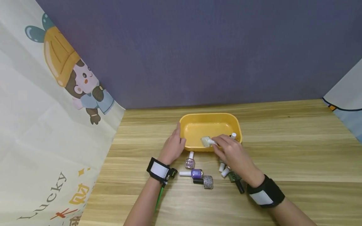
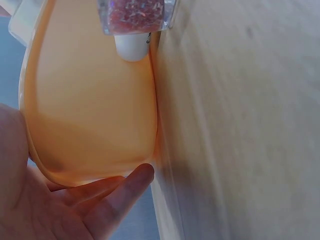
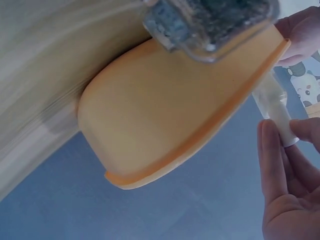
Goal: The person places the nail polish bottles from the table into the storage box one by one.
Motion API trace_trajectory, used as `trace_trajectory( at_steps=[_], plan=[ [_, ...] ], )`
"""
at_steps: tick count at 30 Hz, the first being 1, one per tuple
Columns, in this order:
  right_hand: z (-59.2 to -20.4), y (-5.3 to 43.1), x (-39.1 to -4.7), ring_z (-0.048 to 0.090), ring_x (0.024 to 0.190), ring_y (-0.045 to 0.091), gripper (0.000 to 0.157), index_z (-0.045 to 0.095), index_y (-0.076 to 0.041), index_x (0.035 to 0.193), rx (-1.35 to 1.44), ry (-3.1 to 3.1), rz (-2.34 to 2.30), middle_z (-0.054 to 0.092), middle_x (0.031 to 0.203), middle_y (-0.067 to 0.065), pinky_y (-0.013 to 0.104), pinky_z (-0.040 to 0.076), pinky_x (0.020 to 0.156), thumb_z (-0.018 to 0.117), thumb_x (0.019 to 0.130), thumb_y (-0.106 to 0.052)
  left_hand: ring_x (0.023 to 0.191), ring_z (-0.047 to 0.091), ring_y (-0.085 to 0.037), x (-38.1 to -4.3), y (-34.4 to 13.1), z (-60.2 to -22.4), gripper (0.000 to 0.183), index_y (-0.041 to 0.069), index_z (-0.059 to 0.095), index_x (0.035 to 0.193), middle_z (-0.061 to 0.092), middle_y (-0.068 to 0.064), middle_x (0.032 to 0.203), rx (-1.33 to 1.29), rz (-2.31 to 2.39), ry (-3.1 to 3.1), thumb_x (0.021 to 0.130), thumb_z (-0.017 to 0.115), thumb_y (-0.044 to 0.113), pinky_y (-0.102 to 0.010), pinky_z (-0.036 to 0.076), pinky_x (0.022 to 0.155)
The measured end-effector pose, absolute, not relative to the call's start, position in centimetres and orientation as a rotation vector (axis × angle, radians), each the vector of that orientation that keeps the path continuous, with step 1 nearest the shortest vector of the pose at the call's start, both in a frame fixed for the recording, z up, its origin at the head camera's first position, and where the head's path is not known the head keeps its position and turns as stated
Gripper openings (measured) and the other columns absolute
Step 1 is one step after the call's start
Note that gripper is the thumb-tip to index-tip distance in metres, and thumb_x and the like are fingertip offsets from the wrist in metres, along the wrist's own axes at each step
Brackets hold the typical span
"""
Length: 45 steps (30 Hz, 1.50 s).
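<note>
My left hand (image 1: 173, 146) holds the left end of a yellow plastic bin (image 1: 210, 149), its thumb at the rim and its fingers (image 2: 120, 197) along the outer end wall. Between thumb and fingertips, my right hand (image 1: 233, 153) pinches the white cap of a pale nail polish bottle (image 1: 205, 142). This bottle is tilted over the bin's near side, glass end pointing left. A white cap (image 1: 233, 135) shows inside the bin at the right, its bottle mostly hidden by the right hand.
In front of the bin lie a pink glitter bottle (image 1: 189, 163), a purple bottle (image 1: 196, 173) and a silver glitter bottle (image 1: 208, 182). Beneath the right wrist are a dark green bottle (image 1: 234, 176) and white-capped ones, partly covered. A dark panel (image 1: 212, 62) stands behind the table.
</note>
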State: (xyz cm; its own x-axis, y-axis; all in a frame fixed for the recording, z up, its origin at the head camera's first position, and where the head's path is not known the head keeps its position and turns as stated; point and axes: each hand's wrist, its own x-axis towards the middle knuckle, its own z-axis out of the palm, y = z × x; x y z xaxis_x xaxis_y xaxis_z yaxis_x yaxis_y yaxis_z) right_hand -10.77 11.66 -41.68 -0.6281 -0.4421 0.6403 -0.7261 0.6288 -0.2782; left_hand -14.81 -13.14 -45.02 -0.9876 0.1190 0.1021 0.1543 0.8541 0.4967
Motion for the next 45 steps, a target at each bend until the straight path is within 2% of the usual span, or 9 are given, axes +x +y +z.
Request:
trace_trajectory(
  at_steps=[10, 19, 35, 45],
  plan=[
    [-42.4, 11.9, -11.3, 0.058, 0.086, 0.018, 0.027, 0.062, -0.003, 0.106, 0.904, -2.355, 0.702, 0.062, 0.097, 0.006, 0.03, 0.051, 0.072, 0.063, 0.081, -0.014, 0.13, 0.035, -0.023, -14.8, -13.1, -45.0, 0.068, 0.016, -0.002, 0.148, 0.024, -0.01, 0.15, -0.228, -0.796, -2.949, 0.093, 0.035, 0.032, -0.034, 0.027, 0.105],
    [-43.0, 12.0, -11.8, 0.057, 0.083, 0.016, 0.024, 0.063, -0.002, 0.104, 0.888, -2.373, 0.696, 0.062, 0.093, 0.004, 0.029, 0.05, 0.07, 0.061, 0.084, -0.016, 0.131, 0.033, -0.022, -14.8, -13.1, -44.9, 0.068, 0.015, -0.001, 0.148, 0.025, -0.01, 0.15, -0.224, -0.803, -2.949, 0.092, 0.035, 0.03, -0.034, 0.027, 0.105],
    [-43.4, 12.1, -12.2, 0.05, 0.078, 0.011, 0.018, 0.064, -0.005, 0.097, 0.873, -2.431, 0.658, 0.057, 0.086, 0.0, 0.026, 0.047, 0.066, 0.056, 0.088, -0.018, 0.125, 0.041, -0.02, -14.8, -13.1, -44.8, 0.068, 0.015, -0.001, 0.148, 0.027, -0.009, 0.149, -0.218, -0.813, -2.955, 0.092, 0.035, 0.031, -0.034, 0.032, 0.102],
    [-43.5, 12.1, -12.1, 0.048, 0.076, 0.01, 0.02, 0.064, -0.006, 0.095, 0.83, -2.51, 0.662, 0.054, 0.083, -0.002, 0.027, 0.046, 0.065, 0.053, 0.09, -0.022, 0.131, 0.032, -0.021, -14.8, -13.1, -44.8, 0.068, 0.014, -0.001, 0.148, 0.024, -0.009, 0.15, -0.225, -0.806, -2.962, 0.093, 0.035, 0.03, -0.033, 0.028, 0.105]
  ],
)
